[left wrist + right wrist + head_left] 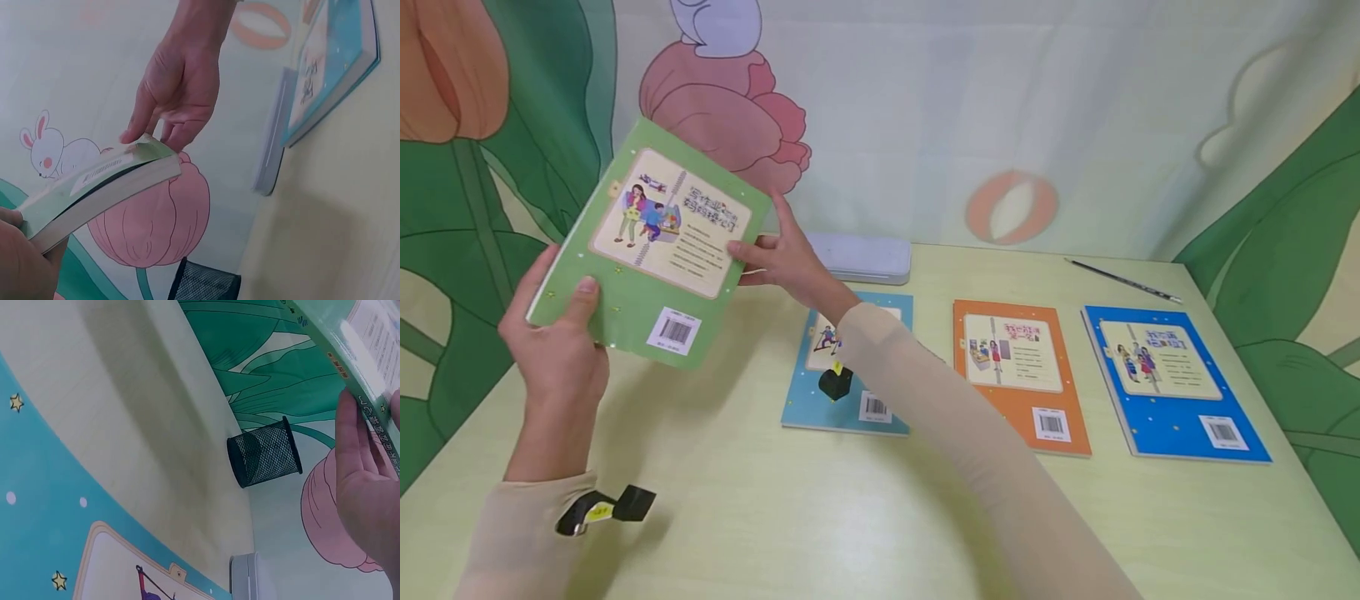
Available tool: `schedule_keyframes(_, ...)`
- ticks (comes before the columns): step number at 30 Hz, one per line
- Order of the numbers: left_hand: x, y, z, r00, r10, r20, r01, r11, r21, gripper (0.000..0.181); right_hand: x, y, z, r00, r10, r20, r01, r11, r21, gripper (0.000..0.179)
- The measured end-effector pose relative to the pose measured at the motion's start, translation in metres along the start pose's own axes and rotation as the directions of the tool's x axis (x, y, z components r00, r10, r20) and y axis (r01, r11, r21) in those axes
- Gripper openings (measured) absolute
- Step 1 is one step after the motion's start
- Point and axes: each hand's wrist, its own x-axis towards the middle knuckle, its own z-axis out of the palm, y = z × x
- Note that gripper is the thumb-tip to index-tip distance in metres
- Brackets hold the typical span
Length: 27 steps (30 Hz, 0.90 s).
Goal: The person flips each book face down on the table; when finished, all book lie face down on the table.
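Note:
A green book point(655, 233) is held tilted above the left part of the table, its back cover with picture, text and barcode facing the head camera. My left hand point(561, 333) grips its lower left corner, thumb on the cover. At the right edge, the spine side, my right hand point(793, 258) pinches the book between thumb and fingers. The left wrist view shows the page edges of the green book point(100, 194) parting slightly from the cover. In the right wrist view, fingers of the right hand point(369, 494) lie along the printed spine.
A light blue book point(801, 400), an orange book point(1015, 408) and a dark blue book point(1172, 425) lie in a row. Behind them are a pale pencil case point(872, 258) and a pencil point(1123, 279). A black mesh pen cup point(265, 453) stands by the patterned curtain.

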Motion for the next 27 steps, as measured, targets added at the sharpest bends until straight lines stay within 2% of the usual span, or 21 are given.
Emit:
schedule_keyframes(6,0.000,-0.002,-0.002,0.998,-0.058,0.002,0.058,0.997,-0.054,0.050,-0.001,-0.003,0.002,0.999,0.012,-0.043,-0.014,0.999,-0.034,0.098)
schedule_keyframes(12,0.003,0.000,-0.006,0.988,-0.150,0.047,0.153,0.985,-0.079,0.054,-0.002,-0.002,0.001,0.997,0.034,-0.076,-0.038,0.998,-0.047,0.096)
schedule_keyframes(20,0.006,-0.001,-0.012,0.971,-0.228,0.078,0.233,0.970,-0.067,0.055,0.000,-0.003,-0.003,1.000,-0.010,-0.018,0.007,0.990,-0.142,0.081)
schedule_keyframes(23,0.007,-0.001,-0.016,0.964,-0.248,0.095,0.250,0.968,-0.007,0.059,0.000,-0.003,-0.005,1.000,0.006,-0.010,-0.008,0.988,-0.152,0.078)
schedule_keyframes(27,0.007,-0.001,-0.025,0.958,-0.257,0.129,0.238,0.960,0.145,0.069,0.001,-0.004,-0.007,0.999,0.043,-0.023,-0.046,0.986,-0.163,0.075)
